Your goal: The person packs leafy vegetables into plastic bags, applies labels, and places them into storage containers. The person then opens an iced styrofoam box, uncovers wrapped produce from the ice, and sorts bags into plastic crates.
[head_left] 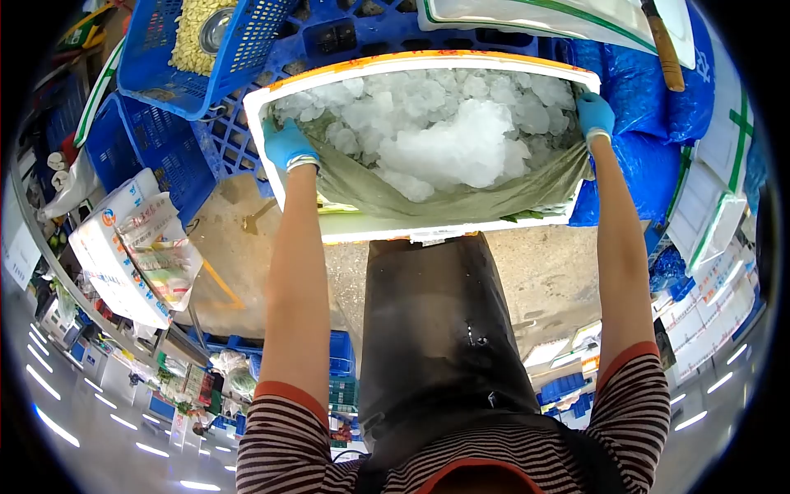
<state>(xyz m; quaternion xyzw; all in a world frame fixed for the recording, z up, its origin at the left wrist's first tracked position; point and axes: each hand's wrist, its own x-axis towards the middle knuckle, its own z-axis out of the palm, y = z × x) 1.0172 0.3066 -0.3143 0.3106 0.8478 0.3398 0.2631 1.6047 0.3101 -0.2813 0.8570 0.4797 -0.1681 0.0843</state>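
Observation:
In front of me is a white foam box [259,123] with an orange-printed far edge. Ice [461,144] fills much of it, lying on a thin grey-green sheet [395,193] that sags toward the near side. My left hand [290,146], in a blue glove, is closed on the sheet's left part beside the box wall. At the right wall, my blue-gloved right hand [595,115] is closed on the sheet's other side; its fingertips are partly hidden. Some green leaves [539,214] show below the sheet along the near edge.
A blue crate [193,99] with pale pieces and a metal bowl stands at the upper left. Blue bags [629,165] lie to the right. A wooden-handled tool [665,53] rests on a white lid at the upper right. A white printed sack [132,247] is at left.

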